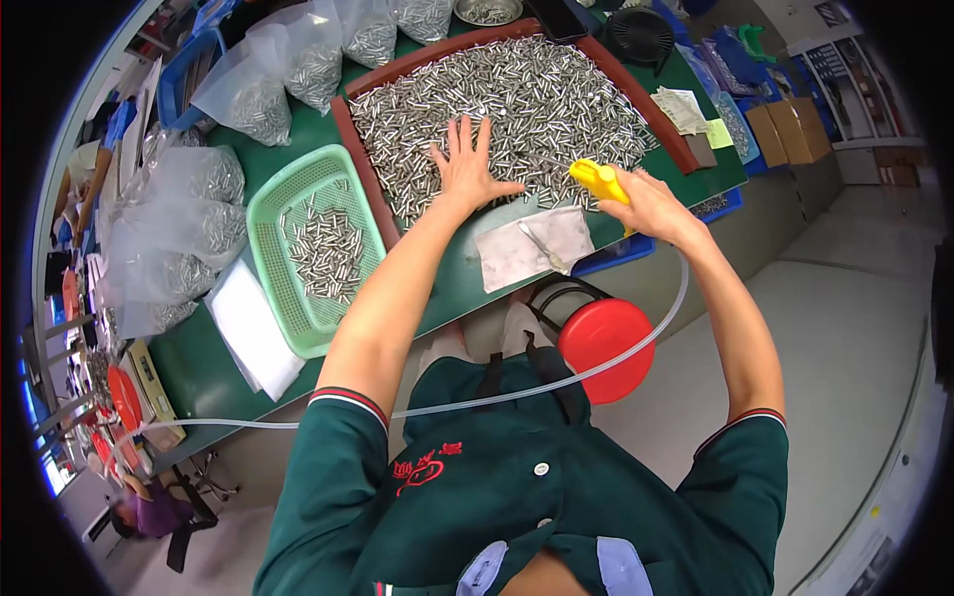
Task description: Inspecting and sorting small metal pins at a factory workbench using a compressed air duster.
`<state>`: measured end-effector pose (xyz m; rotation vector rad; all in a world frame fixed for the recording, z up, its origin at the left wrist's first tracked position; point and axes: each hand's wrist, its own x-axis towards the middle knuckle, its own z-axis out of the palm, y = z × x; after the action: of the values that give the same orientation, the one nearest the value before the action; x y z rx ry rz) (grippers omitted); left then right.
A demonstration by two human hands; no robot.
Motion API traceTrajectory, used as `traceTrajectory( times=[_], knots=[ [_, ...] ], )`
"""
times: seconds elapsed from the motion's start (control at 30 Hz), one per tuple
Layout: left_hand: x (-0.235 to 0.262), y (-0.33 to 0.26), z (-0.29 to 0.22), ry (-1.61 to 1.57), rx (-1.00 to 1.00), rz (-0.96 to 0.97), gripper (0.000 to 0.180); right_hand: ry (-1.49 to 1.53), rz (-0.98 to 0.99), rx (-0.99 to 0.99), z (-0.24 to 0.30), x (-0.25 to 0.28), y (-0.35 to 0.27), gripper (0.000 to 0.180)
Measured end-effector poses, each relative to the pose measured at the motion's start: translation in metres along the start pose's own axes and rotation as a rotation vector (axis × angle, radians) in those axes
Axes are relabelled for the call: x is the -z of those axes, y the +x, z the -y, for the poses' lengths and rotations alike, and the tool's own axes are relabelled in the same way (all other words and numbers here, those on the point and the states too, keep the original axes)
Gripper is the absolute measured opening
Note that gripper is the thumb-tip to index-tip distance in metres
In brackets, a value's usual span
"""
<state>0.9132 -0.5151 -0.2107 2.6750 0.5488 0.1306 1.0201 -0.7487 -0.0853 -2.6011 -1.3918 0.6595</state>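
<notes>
A wide layer of small silver metal pins (497,89) covers the table inside a reddish-brown frame (646,111). My left hand (465,177) rests on the near part of the pins, fingers spread and nothing gripped. My right hand (651,211) is wrapped round a yellow air blow gun (593,178), its thin nozzle pointing left over the pins. From the gun a clear hose (606,366) curves down and runs left across my body. Between my hands, at the table's near edge, a stained cloth (500,260) lies with a slim pale tool (542,246) on it.
A light green basket (261,223) with loose pins stands left of the frame. Clear bags of pins (260,104) crowd the far left. A black fan-like object (637,38) and papers (680,109) sit at right. A red stool (608,353) stands below the table edge.
</notes>
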Motion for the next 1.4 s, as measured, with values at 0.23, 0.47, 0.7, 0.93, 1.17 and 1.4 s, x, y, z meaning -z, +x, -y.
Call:
traceTrajectory(
  times=[0.23, 0.47, 0.7, 0.93, 1.17, 1.4],
  knots=[
    [-0.025, 0.016, -0.030, 0.077, 0.057, -0.084, 0.126, 0.094, -0.033, 0.020, -0.046, 0.014, 0.015, 0.043],
    [-0.041, 0.015, -0.044, 0.166, 0.034, -0.158, 0.120, 0.187, 0.029, 0.014, -0.066, 0.024, 0.013, 0.043],
    [-0.053, 0.021, -0.060, 0.106, -0.144, -0.169, 0.116, 0.200, -0.049, -0.052, -0.070, 0.013, -0.011, 0.047],
    [-0.068, 0.030, -0.081, 0.075, -0.277, -0.158, 0.110, 0.149, -0.085, -0.130, -0.076, 0.019, -0.045, 0.044],
    [-0.078, 0.033, -0.089, 0.105, -0.302, -0.132, 0.103, 0.218, -0.076, -0.295, -0.080, 0.015, -0.064, 0.051],
    [-0.079, 0.036, -0.095, 0.113, -0.362, -0.155, 0.092, 0.251, -0.160, -0.277, -0.095, 0.001, -0.069, 0.049]
  ],
)
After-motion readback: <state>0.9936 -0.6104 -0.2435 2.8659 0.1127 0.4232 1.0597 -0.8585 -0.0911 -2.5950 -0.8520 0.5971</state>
